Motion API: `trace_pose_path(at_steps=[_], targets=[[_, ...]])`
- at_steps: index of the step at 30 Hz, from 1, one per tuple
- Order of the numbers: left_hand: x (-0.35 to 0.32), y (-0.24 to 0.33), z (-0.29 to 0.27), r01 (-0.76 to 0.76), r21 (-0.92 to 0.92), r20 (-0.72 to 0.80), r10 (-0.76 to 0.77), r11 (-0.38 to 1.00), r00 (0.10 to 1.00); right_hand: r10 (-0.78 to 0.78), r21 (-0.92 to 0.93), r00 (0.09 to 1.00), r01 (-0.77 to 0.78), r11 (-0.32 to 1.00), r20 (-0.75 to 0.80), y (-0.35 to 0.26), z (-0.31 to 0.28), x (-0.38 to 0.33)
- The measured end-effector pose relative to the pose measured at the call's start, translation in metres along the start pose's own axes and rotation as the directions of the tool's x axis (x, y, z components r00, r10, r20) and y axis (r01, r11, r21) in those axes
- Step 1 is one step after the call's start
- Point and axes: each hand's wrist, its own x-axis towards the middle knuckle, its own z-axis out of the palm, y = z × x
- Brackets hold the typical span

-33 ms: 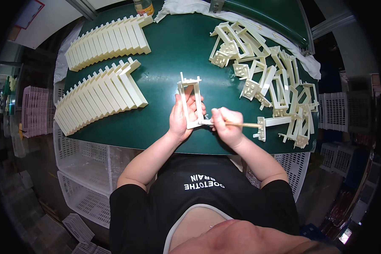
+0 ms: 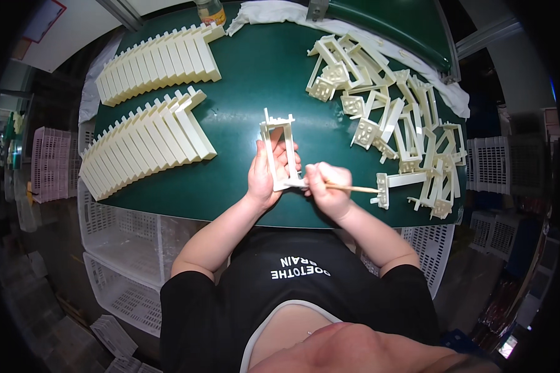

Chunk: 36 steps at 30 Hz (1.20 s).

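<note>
A cream plastic frame (image 2: pixel 290 149) stands tilted over the near middle of the table, its pronged end away from me. My left hand (image 2: pixel 262 173) holds it from behind and below, fingers showing through its opening. In my right hand (image 2: pixel 330 188) is a thin wooden-handled tool (image 2: pixel 358 188), closed in the fingers. Its handle points right; its tip is at the frame's near end, too small and partly hidden to make out. Whether the tip touches the frame I cannot tell.
Two rows of cream parts (image 2: pixel 149 140) stand closely stacked at the left of the green table (image 2: pixel 242 81). Loose cream frames (image 2: pixel 410 140) lie heaped at the right. A glass jar (image 2: pixel 211 12) and white cloth (image 2: pixel 274 11) are at the back; white crates (image 2: pixel 121 242) sit below.
My right hand has moved slightly down with the tool, and the handle's angle has tipped a little. The left hand and the frame are almost unmoved.
</note>
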Motion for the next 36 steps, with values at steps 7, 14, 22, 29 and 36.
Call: trace_pose_path(at_steps=[7,14,22,29,36], targets=[[-0.014,0.005,0.006,0.037,0.313,-0.089,-0.009,0.949,0.996,0.121,0.652,0.951,0.099,0.751,-0.284,0.004,-0.005,0.009],[-0.036,0.022,0.045,0.04,0.551,-0.052,-0.013,0.834,0.999,-0.667,-0.253,0.745,0.646,0.72,0.006,-0.018,-0.008,0.022],[-0.051,0.042,0.063,0.012,0.411,0.098,-0.058,0.912,0.993,-0.419,-0.374,0.869,0.308,0.875,-0.263,0.018,-0.039,0.018],[-0.048,0.038,0.034,-0.062,0.672,0.033,0.054,0.738,0.998,-0.532,-0.219,0.822,0.492,0.843,-0.202,-0.041,-0.032,0.02],[-0.071,0.078,0.02,-0.555,0.762,0.648,0.361,-0.335,0.671,-0.298,-0.183,0.954,0.298,0.937,0.029,-0.081,-0.018,0.028]])
